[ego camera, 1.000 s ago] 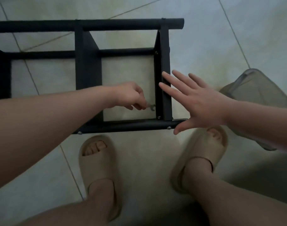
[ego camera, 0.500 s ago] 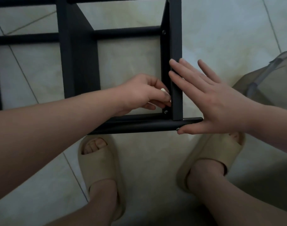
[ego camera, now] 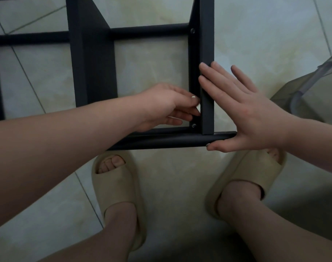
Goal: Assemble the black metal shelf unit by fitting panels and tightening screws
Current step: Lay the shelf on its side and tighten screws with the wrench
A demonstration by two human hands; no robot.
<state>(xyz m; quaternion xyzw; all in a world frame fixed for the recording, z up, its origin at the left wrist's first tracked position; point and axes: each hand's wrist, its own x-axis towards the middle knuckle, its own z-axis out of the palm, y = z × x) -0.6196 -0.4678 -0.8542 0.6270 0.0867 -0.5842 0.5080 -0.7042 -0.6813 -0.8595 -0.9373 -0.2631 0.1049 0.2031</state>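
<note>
The black metal shelf frame (ego camera: 89,63) lies on the tiled floor. Its right end panel (ego camera: 206,44) meets the near tube (ego camera: 161,139) at a corner, where a screw head (ego camera: 194,125) shows. A second screw (ego camera: 192,31) sits at the far tube. My left hand (ego camera: 165,104) reaches inside the frame, fingertips pinched on a small pale wrench (ego camera: 198,110) against the panel's inner face just above the near screw. My right hand (ego camera: 246,114) lies flat and open on the panel's outer face, thumb under the tube's end.
A translucent plastic bin (ego camera: 316,87) stands on the floor at the right, close behind my right wrist. My feet in beige slides (ego camera: 116,186) (ego camera: 244,174) stand just in front of the near tube. Pale floor tiles surround the frame.
My left hand moved right with the wrench up to the panel's inner face. My right hand went from hovering to pressing flat on the panel. The view closed in on the corner.
</note>
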